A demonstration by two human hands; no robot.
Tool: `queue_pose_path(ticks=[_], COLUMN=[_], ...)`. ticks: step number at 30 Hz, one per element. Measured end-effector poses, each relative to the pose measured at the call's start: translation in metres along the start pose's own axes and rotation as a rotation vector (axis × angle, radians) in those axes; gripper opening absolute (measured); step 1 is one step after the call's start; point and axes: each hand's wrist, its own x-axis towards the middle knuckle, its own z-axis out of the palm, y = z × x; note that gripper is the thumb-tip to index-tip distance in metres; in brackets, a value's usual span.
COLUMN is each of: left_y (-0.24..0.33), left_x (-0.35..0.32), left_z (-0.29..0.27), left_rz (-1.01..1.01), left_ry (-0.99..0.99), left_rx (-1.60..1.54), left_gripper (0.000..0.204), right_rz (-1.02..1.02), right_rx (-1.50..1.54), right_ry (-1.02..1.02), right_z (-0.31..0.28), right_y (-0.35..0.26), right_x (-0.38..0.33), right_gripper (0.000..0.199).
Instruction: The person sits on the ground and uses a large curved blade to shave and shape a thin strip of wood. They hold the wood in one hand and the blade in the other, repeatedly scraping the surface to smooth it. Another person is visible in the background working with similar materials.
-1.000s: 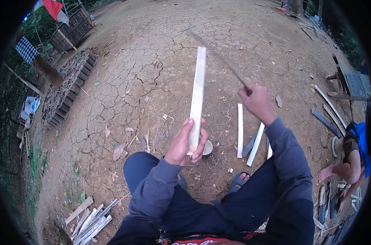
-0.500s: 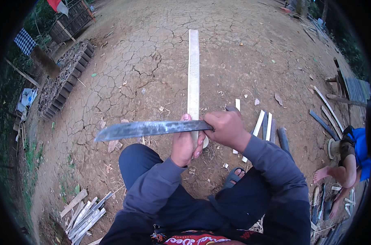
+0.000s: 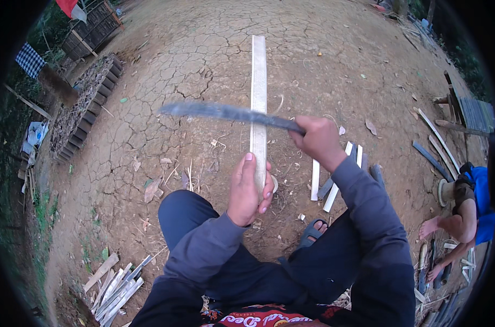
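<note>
My left hand (image 3: 248,188) is closed round the near end of a long, pale split-bamboo strip (image 3: 258,73), thumb lying along its face. The strip points straight away from me. In my right hand (image 3: 319,140) is the handle of a machete (image 3: 215,111), its long dark blade pointing left. The blade crosses the strip beyond my left hand, its far part smeared by motion. Whether the edge touches the strip I cannot tell. Just under the strip's near end, a pale round piece (image 3: 274,184) shows in part.
Several split strips (image 3: 334,188) lie right of my hands, and a pile of strips (image 3: 117,291) sits at lower left. A person in blue (image 3: 480,204) squats at the right, a hand near tools on the ground. Cracked earth (image 3: 176,82) stretches ahead, with an edged bed (image 3: 89,117) at left.
The machete has moved away from me along the strip, from over my left hand to well beyond it. My left hand keeps its hold on the strip.
</note>
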Motion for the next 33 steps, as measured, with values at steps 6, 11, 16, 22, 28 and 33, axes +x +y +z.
queue_pose_path(ticks=[6, 11, 16, 22, 28, 33], left_y=[-0.004, -0.011, -0.009, -0.006, 0.004, -0.005], left_x=[-0.001, -0.004, -0.008, -0.009, -0.021, 0.005], left_z=[-0.002, 0.002, -0.004, -0.013, -0.017, -0.026], left_rz=[-0.097, -0.147, -0.155, -0.144, -0.100, -0.072], left_ry=[-0.074, -0.157, -0.182, -0.174, -0.289, -0.116], left_rx=[0.026, 0.119, 0.110, 0.166, 0.248, 0.057], left_gripper=[0.045, 0.045, 0.045, 0.045, 0.045, 0.046], right_rz=[0.235, 0.327, 0.293, -0.094, 0.618, 0.928], right_rx=[-0.128, -0.194, -0.209, -0.188, -0.196, 0.323], right_ry=[-0.010, 0.058, 0.045, 0.036, 0.229, 0.130], right_z=[-0.005, -0.015, -0.026, -0.018, -0.027, -0.020], right_y=[0.044, 0.094, 0.074, 0.048, 0.156, 0.139], right_x=[0.016, 0.024, 0.023, 0.012, 0.018, 0.012], right_gripper=[0.017, 0.018, 0.016, 0.015, 0.026, 0.033])
